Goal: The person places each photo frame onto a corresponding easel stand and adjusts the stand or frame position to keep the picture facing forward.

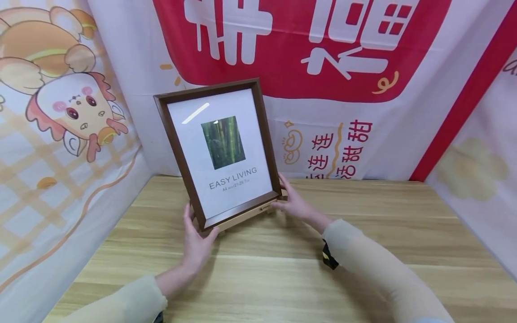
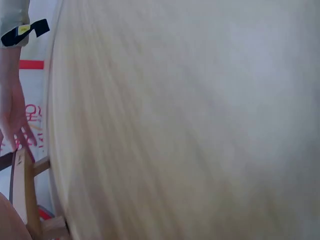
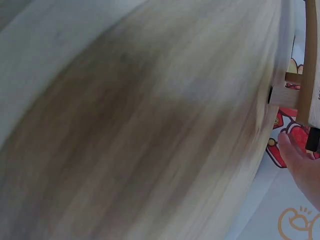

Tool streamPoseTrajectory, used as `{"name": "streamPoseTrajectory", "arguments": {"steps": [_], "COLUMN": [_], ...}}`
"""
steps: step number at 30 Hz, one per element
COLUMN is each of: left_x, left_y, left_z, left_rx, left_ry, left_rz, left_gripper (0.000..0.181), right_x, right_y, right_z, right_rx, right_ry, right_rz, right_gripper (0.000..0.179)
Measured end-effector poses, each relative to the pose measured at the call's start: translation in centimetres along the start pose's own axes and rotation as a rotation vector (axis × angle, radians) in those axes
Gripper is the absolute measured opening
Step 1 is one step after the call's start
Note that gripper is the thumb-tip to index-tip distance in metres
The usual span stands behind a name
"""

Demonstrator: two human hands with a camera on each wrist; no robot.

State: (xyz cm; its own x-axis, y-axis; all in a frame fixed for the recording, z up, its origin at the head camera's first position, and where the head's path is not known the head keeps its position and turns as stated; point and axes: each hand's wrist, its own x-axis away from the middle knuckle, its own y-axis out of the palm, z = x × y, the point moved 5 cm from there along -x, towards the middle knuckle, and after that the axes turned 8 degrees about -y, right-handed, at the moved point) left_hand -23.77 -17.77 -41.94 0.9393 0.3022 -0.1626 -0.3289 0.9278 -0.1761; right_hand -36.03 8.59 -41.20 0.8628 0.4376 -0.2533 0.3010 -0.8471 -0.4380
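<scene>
A brown picture frame (image 1: 223, 154) leans back on a light wooden tabletop easel (image 1: 242, 218); its sheet shows bamboo and the words EASY LIVING. At the lower left corner, my left hand (image 1: 197, 246) grips frame and easel ledge, thumb in front and fingers along the side. My right hand (image 1: 298, 205) holds the lower right corner, some fingers behind it. The left wrist view catches the easel's ledge (image 2: 21, 180) from the side, with the right hand (image 2: 16, 112) beyond. In the right wrist view, an easel foot (image 3: 285, 96) shows near the right hand (image 3: 302, 170).
The wood-grain table (image 1: 258, 278) spreads in front and to the right. Behind it hangs a white cloth with a red printed panel (image 1: 291, 67). A cartoon-printed cloth (image 1: 76, 107) covers the left side, another cloth (image 1: 476, 170) the right.
</scene>
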Motion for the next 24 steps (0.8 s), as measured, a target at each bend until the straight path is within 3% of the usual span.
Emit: {"name": "streamPoseTrajectory", "arguments": {"steps": [14,24], "left_x": [0.16,0.01], "left_y": [0.82,1.05], "left_z": [-0.71,-0.91], "left_rx": [-0.049,-0.049], "left_ry": [-0.022,-0.046], "left_rz": [0.050,0.024], "left_gripper": [0.106,0.105], "right_x": [-0.61,-0.37], "right_y": [1.02,0.99], "right_z": [0.18,0.21], "right_rx": [-0.144,-0.177], "right_ry": [-0.069,-0.053], "right_rz": [0.029,0.033], "right_gripper": [0.104,0.106]}}
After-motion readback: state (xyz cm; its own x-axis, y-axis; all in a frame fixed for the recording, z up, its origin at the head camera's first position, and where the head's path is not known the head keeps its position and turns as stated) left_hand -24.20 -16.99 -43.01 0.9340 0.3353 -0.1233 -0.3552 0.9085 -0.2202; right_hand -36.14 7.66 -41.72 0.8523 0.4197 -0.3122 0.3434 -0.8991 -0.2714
